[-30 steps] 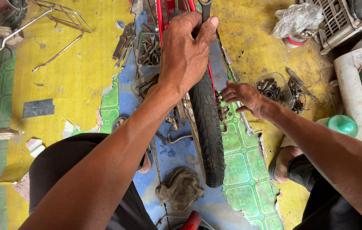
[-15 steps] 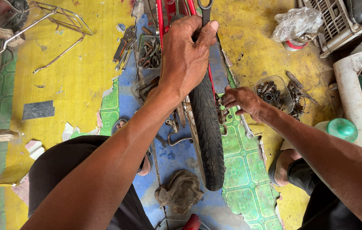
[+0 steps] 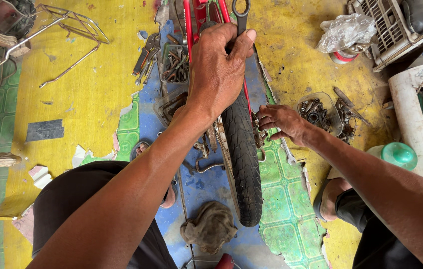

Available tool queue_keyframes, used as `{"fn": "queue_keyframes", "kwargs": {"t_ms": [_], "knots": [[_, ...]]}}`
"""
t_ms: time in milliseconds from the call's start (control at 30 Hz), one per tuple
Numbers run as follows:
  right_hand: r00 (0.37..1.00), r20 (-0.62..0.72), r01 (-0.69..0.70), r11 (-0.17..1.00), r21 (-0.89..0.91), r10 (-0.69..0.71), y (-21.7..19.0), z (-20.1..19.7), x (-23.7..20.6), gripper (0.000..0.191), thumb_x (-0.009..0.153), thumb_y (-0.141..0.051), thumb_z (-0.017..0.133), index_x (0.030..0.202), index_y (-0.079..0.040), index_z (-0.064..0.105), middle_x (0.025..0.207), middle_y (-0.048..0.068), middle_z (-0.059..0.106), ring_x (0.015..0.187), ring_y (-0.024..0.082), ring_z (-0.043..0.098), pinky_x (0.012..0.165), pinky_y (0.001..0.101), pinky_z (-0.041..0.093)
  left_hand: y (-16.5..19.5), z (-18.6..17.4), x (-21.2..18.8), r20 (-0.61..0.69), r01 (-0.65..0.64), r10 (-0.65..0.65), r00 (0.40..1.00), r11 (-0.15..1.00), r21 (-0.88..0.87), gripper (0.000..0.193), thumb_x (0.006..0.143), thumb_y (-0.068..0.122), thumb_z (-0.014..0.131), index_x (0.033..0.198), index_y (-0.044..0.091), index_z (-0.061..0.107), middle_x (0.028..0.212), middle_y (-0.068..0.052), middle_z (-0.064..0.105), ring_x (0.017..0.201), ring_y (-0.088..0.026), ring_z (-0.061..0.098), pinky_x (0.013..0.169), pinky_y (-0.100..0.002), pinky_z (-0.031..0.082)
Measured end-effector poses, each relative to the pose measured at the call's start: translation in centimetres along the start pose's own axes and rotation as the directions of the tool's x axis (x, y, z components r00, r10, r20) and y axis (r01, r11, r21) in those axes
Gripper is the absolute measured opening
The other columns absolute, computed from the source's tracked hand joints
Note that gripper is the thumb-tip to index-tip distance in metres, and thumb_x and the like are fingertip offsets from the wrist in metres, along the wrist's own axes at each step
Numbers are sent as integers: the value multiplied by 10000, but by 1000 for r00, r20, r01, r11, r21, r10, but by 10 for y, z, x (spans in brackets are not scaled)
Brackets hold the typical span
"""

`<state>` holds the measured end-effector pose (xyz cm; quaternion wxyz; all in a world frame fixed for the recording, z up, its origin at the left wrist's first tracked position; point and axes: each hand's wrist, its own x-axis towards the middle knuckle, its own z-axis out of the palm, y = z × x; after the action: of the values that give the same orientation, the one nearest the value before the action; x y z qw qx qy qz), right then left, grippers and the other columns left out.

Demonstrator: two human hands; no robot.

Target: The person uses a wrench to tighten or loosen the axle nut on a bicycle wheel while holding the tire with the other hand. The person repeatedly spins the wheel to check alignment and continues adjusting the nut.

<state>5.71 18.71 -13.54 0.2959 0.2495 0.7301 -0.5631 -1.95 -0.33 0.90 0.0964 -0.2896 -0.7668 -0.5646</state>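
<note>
A red bicycle frame [image 3: 189,20] stands on the floor with its black tyre [image 3: 242,159] pointing toward me. My left hand [image 3: 217,69] grips the top of the tyre, and a ring spanner [image 3: 241,11] sticks up just beyond its fingers. My right hand [image 3: 280,121] is at the wheel's right side, fingers curled near the hub and chain, which it partly hides. What the fingers hold there is not visible. A spanner [image 3: 288,153] lies on the floor just below that hand.
A clear tub of bearings and small parts [image 3: 317,110] sits right of the wheel. A tray of tools [image 3: 174,65] and pliers [image 3: 144,54] lie to the left, a wire rack [image 3: 67,30] farther left. A dirty rag [image 3: 211,226] lies below the tyre, a green-capped bottle [image 3: 397,154] at right.
My right hand has shifted slightly closer to the hub. The left hand keeps its grip on the tyre.
</note>
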Motion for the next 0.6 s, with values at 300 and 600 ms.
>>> {"fn": "queue_keyframes", "kwargs": {"t_ms": [300,600], "knots": [[987,153,36,998,49,-43,10,4,1,895,861,-644,611,1568,-143,384,1575,95,354,1454,296,291,1134,584,397,1,1,0,6,-10,10,1000,1000,-27,343,1043,276,622,879,-15,700,821,-95,713,815,-179,801,693,-344,612],[990,98,85,985,152,-101,30,2,2,854,758,-664,668,1425,-134,599,1508,112,578,1394,265,488,1099,557,441,5,14,-2,57,-26,34,998,990,-137,351,1066,231,648,834,-32,628,791,-100,611,730,-148,663,688,-345,583]]}}
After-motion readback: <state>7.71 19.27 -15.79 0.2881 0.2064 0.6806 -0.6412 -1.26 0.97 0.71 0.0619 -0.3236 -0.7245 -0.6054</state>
